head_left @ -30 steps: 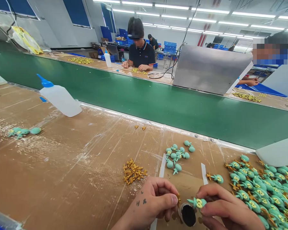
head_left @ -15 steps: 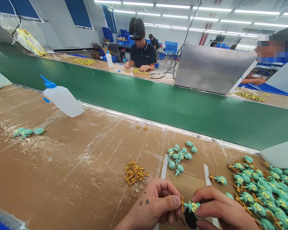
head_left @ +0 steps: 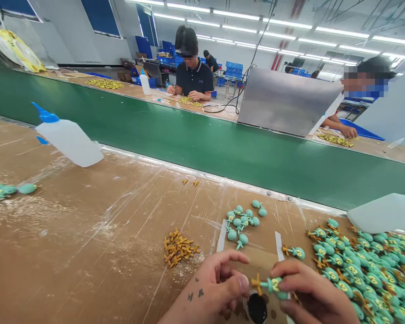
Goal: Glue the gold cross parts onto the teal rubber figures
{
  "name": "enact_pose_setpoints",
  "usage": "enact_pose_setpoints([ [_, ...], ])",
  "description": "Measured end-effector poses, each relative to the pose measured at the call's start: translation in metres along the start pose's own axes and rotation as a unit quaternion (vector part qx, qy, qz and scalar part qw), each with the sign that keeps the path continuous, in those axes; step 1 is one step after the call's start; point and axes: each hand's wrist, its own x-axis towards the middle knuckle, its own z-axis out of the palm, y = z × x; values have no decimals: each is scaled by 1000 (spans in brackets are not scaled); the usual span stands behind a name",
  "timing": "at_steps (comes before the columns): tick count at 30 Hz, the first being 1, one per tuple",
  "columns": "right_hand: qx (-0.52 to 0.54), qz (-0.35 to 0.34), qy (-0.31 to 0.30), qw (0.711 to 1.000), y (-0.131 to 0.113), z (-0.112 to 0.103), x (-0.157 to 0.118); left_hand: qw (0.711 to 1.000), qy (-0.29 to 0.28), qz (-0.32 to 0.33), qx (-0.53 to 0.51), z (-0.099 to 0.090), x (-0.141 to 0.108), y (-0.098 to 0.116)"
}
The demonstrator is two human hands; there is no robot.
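Between the thumb and fingers of my right hand (head_left: 312, 290) is a small green figurine head (head_left: 276, 284) with yellow eyes. An orange-brown cross-shaped piece (head_left: 256, 283) sits on the end of its thin neck, pointing left. Just left of that piece, my left hand (head_left: 218, 283) has its thumb and index finger apart, holding nothing. Under the hands stands a small round cup of dark liquid (head_left: 257, 308). A heap of loose orange-brown pieces (head_left: 178, 247) lies left of the hands. Several green heads without brown pieces (head_left: 245, 220) lie beyond them.
A large pile of joined green figurines (head_left: 364, 270) covers the right side. White bottles lie at left (head_left: 70, 141) and right (head_left: 381, 211). A green conveyor belt (head_left: 189, 139) runs across, with a co-worker (head_left: 194, 74) seated beyond it and another person's hand (head_left: 348, 131) at far right.
My left thumb and index finger have come off the brown piece and spread apart. The piece stays on the figurine in my right hand. The view has shifted slightly right.
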Motion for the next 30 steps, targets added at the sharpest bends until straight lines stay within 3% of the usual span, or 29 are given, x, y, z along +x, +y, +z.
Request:
enact_pose_setpoints([
  [4,-103,107,124,981,28,-38,-9,991,80,41,-100,2,-3,18],
  [7,-247,187,106,945,55,-63,-10,975,103,39,-193,4,-4,29],
  [9,-305,203,90,926,68,-71,-7,969,112,21,-219,6,-5,31],
  [12,-319,193,56,926,78,-73,0,970,119,24,-209,6,-7,29],
  [16,-318,165,9,934,73,-71,10,970,132,30,-204,3,-9,26],
  [19,-308,150,-22,939,56,-55,21,970,121,23,-210,2,-8,26],
  [24,-248,120,-171,946,21,9,55,972,126,10,-200,5,-4,27],
  [27,-264,139,-178,938,16,40,72,972,110,1,-206,5,-5,25],
  [30,-260,148,-169,939,20,49,77,974,68,17,-215,2,-7,21],
])
